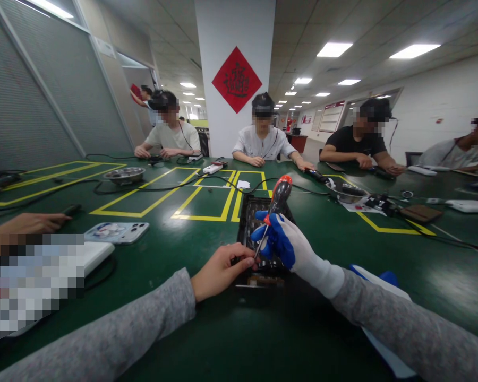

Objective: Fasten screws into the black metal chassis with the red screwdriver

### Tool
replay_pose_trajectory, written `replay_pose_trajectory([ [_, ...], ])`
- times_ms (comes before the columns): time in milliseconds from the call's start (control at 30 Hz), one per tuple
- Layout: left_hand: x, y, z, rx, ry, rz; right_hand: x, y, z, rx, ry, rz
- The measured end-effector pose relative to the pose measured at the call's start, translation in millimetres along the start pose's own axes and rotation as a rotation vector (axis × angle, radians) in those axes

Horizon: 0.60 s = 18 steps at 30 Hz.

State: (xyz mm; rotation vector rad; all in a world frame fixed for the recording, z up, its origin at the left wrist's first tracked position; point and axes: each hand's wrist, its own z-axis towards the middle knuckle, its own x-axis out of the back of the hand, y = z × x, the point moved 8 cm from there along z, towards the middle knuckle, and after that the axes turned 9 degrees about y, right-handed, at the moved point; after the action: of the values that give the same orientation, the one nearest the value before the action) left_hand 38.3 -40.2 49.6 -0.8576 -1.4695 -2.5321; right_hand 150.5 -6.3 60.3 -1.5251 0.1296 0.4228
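In front of me on the green table lies a long black device housing (244, 223) with moulded inner parts and a brownish strip at its near end. My right hand (292, 244), in a white glove with blue-coated fingers, is wrapped round a screwdriver (282, 193) with a black and red handle. The screwdriver tilts, its shaft pointing down into the near part of the housing. My left hand (225, 268) is bare and rests at the housing's near left edge. Its thumb and fingertips are pinched together beside the screwdriver's tip; whatever they hold is hidden.
A white and blue glove (378, 281) lies right of my right forearm. To the left are a phone (117, 232) and another person's hand (35, 223). Metal bowls (124, 175), black cables and yellow tape outlines spread across the table. Several people sit along the far side.
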Motion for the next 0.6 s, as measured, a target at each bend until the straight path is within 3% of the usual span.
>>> replay_pose_trajectory([
  [333, 0.1, -8.3, 0.2, 0.059, 0.043, -0.032, 2.4, -2.2, 1.0, 0.037, 0.032, -0.036],
  [600, -0.5, -0.8, -0.2, 0.002, -0.004, -0.014, 1.1, -0.1, 0.0, -0.019, 0.032, -0.027],
])
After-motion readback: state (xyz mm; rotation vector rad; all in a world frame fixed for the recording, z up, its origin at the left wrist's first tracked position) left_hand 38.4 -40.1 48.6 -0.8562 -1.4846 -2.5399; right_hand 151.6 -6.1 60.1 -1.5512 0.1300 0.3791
